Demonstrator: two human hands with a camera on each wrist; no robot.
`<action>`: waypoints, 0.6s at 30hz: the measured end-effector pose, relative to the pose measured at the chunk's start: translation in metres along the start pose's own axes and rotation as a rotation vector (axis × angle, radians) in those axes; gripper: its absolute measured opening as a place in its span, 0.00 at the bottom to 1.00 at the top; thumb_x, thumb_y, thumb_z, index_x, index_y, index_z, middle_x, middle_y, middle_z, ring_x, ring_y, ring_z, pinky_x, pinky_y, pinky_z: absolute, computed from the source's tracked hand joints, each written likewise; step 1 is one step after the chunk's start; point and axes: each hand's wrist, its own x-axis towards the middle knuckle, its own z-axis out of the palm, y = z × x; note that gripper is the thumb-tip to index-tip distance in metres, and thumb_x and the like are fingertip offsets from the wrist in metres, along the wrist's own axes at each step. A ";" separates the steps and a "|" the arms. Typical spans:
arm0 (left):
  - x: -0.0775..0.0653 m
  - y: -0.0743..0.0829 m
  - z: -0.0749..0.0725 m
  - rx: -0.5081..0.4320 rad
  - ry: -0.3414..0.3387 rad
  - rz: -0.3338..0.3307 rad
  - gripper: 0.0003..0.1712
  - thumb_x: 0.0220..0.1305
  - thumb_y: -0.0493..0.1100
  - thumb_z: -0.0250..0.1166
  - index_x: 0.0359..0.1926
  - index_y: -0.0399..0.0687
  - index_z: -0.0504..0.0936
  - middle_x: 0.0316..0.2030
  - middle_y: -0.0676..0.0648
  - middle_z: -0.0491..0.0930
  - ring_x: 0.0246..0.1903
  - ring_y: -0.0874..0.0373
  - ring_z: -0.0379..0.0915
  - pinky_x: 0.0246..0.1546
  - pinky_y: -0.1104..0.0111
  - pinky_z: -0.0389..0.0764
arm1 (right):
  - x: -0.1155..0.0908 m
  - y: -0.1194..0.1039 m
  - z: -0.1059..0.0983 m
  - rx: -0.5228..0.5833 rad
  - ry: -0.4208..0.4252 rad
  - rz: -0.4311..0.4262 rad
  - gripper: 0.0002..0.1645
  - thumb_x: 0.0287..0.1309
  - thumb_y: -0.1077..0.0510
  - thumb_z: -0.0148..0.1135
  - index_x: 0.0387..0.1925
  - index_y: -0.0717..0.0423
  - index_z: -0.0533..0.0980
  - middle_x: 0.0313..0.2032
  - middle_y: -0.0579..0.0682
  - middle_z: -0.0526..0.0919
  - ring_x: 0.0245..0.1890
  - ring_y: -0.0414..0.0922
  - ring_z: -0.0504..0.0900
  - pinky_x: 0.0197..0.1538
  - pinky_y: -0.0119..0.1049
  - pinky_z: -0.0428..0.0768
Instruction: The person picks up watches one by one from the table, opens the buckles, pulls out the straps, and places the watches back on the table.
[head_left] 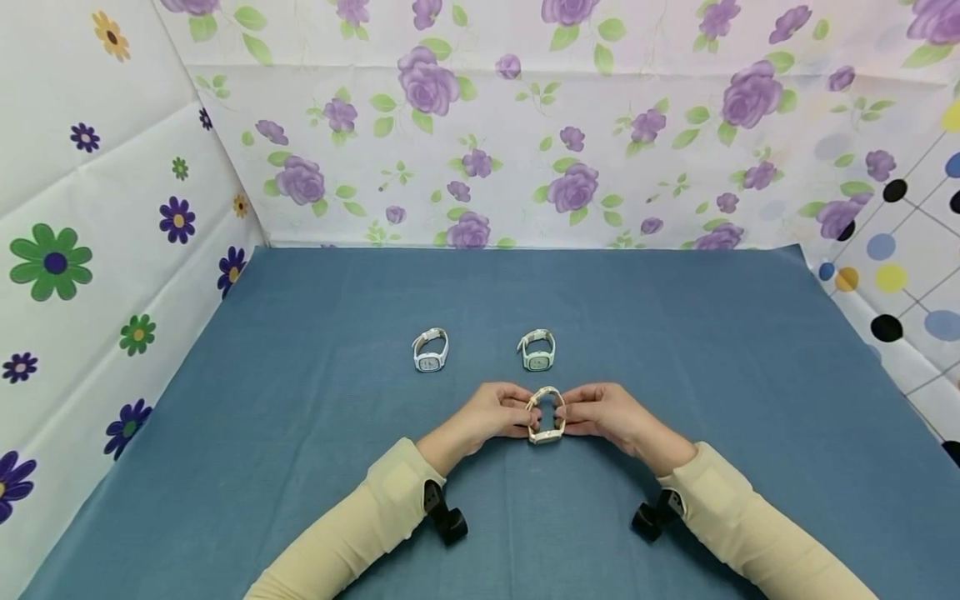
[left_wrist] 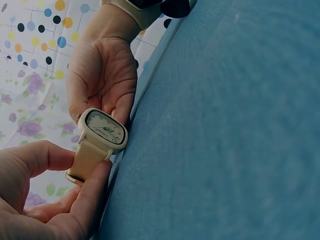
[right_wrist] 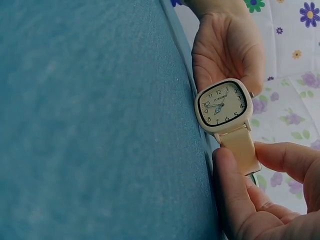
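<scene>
A cream wristwatch (head_left: 547,436) with a rounded square case is held between both hands, just above the blue cloth in the head view. The left hand (head_left: 491,410) pinches its strap from the left, and the right hand (head_left: 607,414) pinches the strap from the right. The strap forms a loop, with the case at the near side. Numerals and hands show on the dial (right_wrist: 222,104) in the right wrist view. Beyond the hands lie a white wristwatch (head_left: 430,362) on the left and a pale green wristwatch (head_left: 538,361), each with its strap looped.
A blue cloth (head_left: 315,467) covers the table. Behind it rises a backdrop with purple roses (head_left: 427,81). A flowered sheet (head_left: 52,358) hangs on the left, and a dotted one (head_left: 918,333) on the right. Black wrist cameras (head_left: 447,518) sit below both cuffs.
</scene>
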 end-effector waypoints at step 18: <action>0.006 0.003 -0.001 0.002 -0.105 0.006 0.15 0.65 0.32 0.56 0.51 0.27 0.77 0.39 0.35 0.83 0.33 0.60 0.81 0.44 0.61 0.85 | 0.014 0.000 0.001 -0.019 -0.061 -0.040 0.23 0.65 0.56 0.57 0.52 0.73 0.73 0.32 0.48 0.84 0.31 0.39 0.82 0.39 0.34 0.84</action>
